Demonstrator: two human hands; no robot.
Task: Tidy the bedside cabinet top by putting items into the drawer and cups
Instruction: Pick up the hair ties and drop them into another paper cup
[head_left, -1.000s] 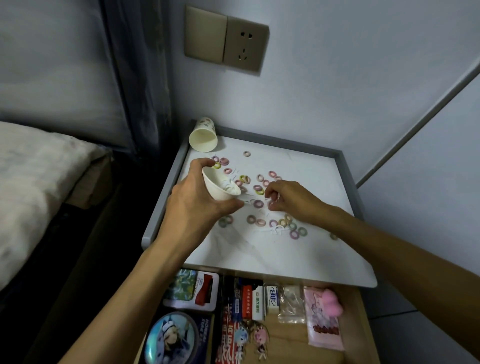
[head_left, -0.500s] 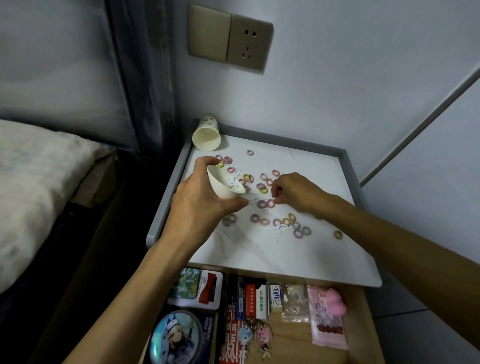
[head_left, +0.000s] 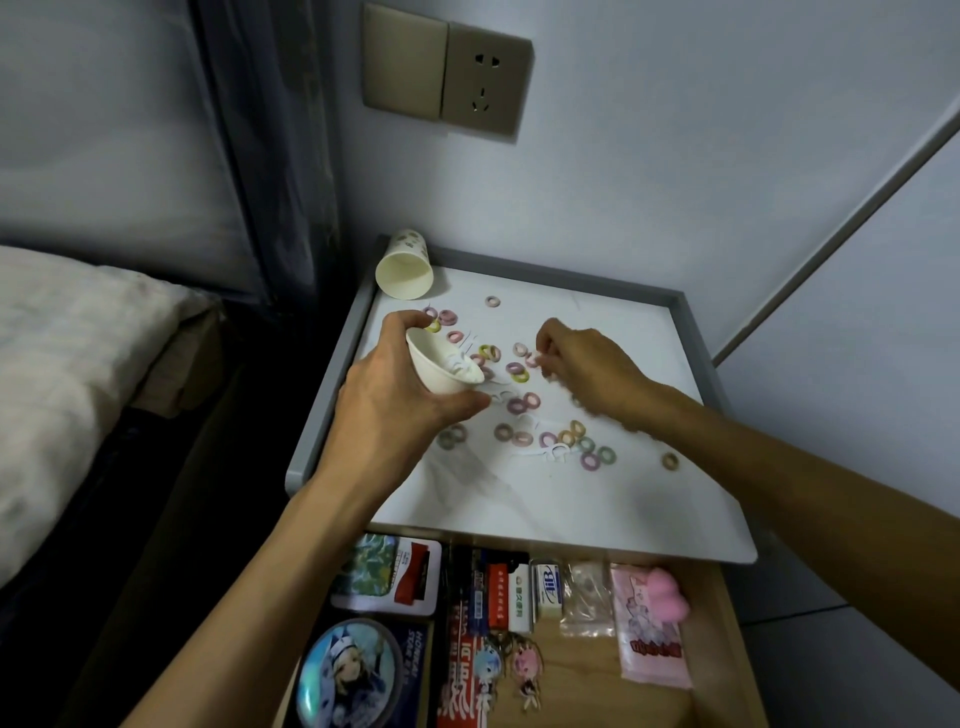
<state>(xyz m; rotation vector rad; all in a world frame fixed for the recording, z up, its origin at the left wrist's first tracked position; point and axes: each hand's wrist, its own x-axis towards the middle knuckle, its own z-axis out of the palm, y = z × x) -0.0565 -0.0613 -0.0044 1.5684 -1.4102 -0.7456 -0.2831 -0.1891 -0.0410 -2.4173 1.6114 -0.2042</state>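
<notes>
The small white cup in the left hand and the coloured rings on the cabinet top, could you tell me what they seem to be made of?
The small white cup looks like matte paper: dull wall, no gloss. The coloured rings seem soft, perhaps fabric-covered elastic, given their dull pastel, fuzzy look; too small to be sure.

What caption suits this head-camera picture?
Left hand holds a cup; right hand hovers over rings scattered on the cabinet top.

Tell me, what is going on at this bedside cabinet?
A person is clearing small coloured rings off the white cabinet top. The left hand grips a small white paper cup, tilted toward the rings. The right hand reaches among them, fingers curled; what it pinches is unclear. A second paper cup lies tipped at the back; the wooden drawer below is open.
</notes>
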